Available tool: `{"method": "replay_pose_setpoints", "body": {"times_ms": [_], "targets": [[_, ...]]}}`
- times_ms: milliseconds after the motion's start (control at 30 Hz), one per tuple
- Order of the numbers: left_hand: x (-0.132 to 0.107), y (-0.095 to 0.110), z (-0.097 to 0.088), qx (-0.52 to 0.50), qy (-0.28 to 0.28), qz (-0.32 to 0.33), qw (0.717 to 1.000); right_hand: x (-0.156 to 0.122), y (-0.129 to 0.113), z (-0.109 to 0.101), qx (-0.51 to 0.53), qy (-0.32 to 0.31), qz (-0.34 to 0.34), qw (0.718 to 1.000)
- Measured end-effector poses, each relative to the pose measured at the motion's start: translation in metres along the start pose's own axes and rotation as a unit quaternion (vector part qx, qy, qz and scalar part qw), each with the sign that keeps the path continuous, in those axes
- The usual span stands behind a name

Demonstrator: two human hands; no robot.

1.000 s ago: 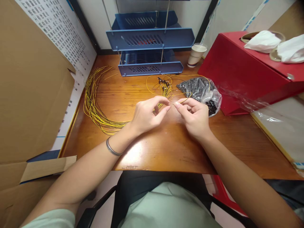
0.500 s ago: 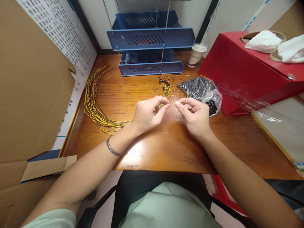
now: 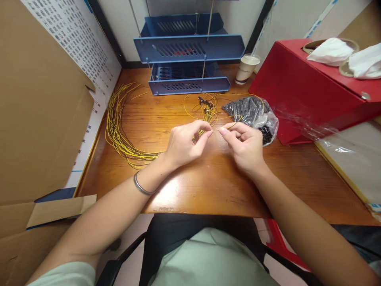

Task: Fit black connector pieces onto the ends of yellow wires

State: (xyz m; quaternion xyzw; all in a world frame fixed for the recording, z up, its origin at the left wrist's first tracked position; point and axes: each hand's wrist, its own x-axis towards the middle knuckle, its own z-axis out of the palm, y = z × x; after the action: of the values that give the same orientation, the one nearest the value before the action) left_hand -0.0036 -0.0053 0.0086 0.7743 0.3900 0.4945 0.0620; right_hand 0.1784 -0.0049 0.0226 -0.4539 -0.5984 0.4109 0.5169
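Observation:
My right hand (image 3: 244,146) pinches a thin yellow wire (image 3: 237,121) between thumb and forefinger, its tip poking out to the left. Just across a narrow gap, my left hand (image 3: 189,140) has its thumb and forefinger pressed together; whatever is between them is too small to make out. Behind the left hand runs a bundle of yellow and dark wires (image 3: 118,137), curving round on the left of the table. Its far ends, with small dark pieces on them, gather in a cluster (image 3: 207,104) beyond my hands. A clear plastic bag of small black parts (image 3: 244,107) lies behind the right hand.
A blue tiered tray rack (image 3: 190,85) stands at the back of the wooden table (image 3: 205,186), with a paper cup (image 3: 247,69) to its right. A large red box (image 3: 309,95) fills the right side. Cardboard (image 3: 38,103) rises on the left.

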Motion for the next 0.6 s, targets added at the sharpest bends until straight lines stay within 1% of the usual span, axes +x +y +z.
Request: {"method": "replay_pose_setpoints", "body": {"times_ms": [200,400,500,600], "targets": [[0.0001,-0.0001,-0.0006,-0.002,0.004,0.007,1.000,0.0005,0.0000,-0.0001,0.002,-0.002,-0.006,1.000],[0.0013,-0.0020,-0.0024,0.005,0.012,-0.002,1.000,0.0025,0.0024,-0.0020,0.020,0.021,0.000,1.000],[0.0014,-0.0021,-0.0015,0.012,0.017,-0.010,1.000,0.0021,0.0020,-0.0017,0.017,0.014,-0.002,1.000],[0.0001,-0.0024,0.0011,0.019,0.003,-0.030,0.999,0.0007,0.0009,-0.0004,0.010,0.002,0.002,1.000]]}}
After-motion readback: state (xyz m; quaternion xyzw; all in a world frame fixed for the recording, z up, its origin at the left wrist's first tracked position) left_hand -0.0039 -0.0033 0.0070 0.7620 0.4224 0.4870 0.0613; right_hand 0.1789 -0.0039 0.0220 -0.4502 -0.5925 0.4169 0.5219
